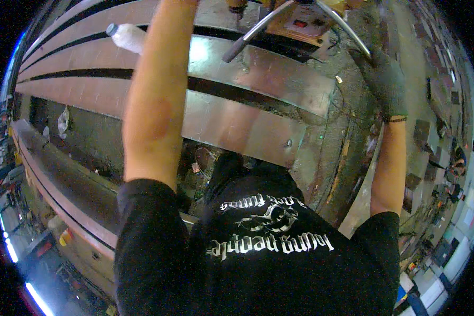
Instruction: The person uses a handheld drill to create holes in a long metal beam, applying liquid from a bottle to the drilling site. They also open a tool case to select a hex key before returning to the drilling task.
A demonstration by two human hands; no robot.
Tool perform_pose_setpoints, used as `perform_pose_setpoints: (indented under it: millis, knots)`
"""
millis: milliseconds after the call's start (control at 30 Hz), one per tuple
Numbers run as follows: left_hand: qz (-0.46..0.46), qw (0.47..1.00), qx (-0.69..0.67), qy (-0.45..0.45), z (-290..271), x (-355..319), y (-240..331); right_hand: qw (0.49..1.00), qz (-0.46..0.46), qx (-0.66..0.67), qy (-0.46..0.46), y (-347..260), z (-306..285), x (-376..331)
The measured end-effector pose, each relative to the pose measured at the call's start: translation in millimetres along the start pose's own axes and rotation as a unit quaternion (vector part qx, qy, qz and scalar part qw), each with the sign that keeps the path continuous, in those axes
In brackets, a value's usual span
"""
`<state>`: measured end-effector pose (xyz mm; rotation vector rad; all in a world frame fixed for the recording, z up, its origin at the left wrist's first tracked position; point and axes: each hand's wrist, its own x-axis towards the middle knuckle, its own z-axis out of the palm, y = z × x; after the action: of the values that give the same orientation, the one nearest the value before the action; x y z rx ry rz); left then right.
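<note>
Two curved metal handles (300, 16) ran out from a machine at the top edge. The right hand (383, 79), in a grey glove, was closed around the end of the right handle, arm stretched up. The left forearm (155, 89) reached up out of view; its hand's state couldn't be told. Three long steel strips (247, 68) lay below with dark gaps between. One plastic bottle (126, 36) lay far left.
</note>
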<state>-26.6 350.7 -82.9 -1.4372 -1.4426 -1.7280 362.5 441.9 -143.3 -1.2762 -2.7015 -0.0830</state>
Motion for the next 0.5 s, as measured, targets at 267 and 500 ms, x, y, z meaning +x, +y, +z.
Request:
perform_pose_setpoints:
  millis: [267, 500]
  knots:
    - [-0.409, 0.883, -0.112, -0.2, 96.7, -234.7, 133.7, 0.999, -0.006, -0.027, -0.037, -0.6, -19.1, -3.4]
    - [-0.362, 0.834, -0.019, -0.417, 163.3, -248.4, 115.4, 0.999, -0.021, -0.029, 0.001, -0.9, -19.0, -5.7]
